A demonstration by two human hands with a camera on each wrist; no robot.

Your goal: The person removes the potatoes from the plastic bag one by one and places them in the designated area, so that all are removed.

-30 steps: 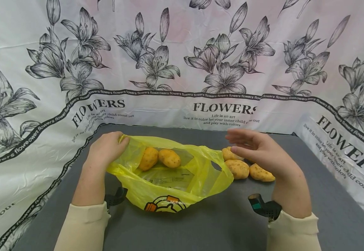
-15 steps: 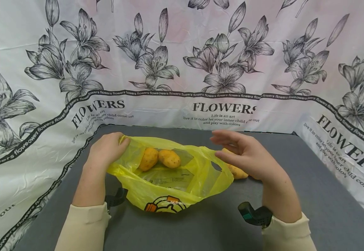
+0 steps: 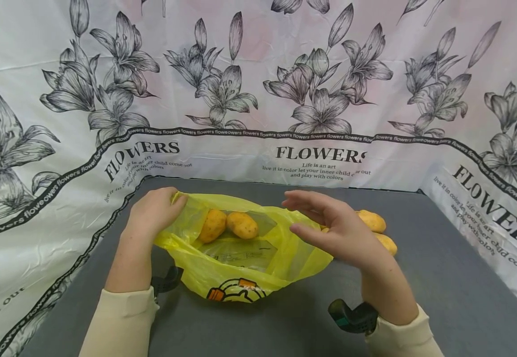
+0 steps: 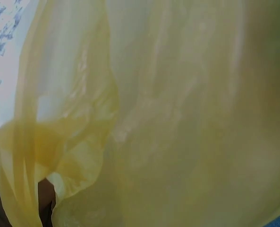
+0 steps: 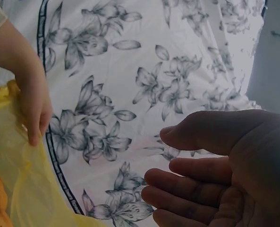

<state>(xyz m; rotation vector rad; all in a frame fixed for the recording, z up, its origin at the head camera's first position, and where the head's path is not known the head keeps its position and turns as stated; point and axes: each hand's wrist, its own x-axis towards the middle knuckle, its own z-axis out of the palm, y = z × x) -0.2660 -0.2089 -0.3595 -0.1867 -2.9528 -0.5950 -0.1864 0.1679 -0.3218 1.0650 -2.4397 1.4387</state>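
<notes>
A yellow plastic bag [image 3: 240,277] with a printed thumbs-up logo lies with its mouth spread wide. Two potatoes [image 3: 242,225] rest inside it. My left hand [image 3: 153,213] pinches the bag's rim at the left between thumb and fingers. Over the bag's right side is my right hand [image 3: 329,225], palm turned left and thumb apart from the fingers. In the right wrist view, nothing lies between that hand's fingers [image 5: 187,191] and thumb. Yellow film [image 4: 177,118] fills most of the left wrist view.
Loose potatoes [image 3: 371,220] lie on the dark grey table [image 3: 285,327] to the right of the bag, partly hidden behind my right hand and forearm. A white cloth [image 3: 240,109] with printed flowers hangs along the back and sides.
My right hand has moved left, from above the loose potatoes to the bag's right side, uncovering potatoes at the right. The left hand still holds the rim, and the bag has barely moved.
</notes>
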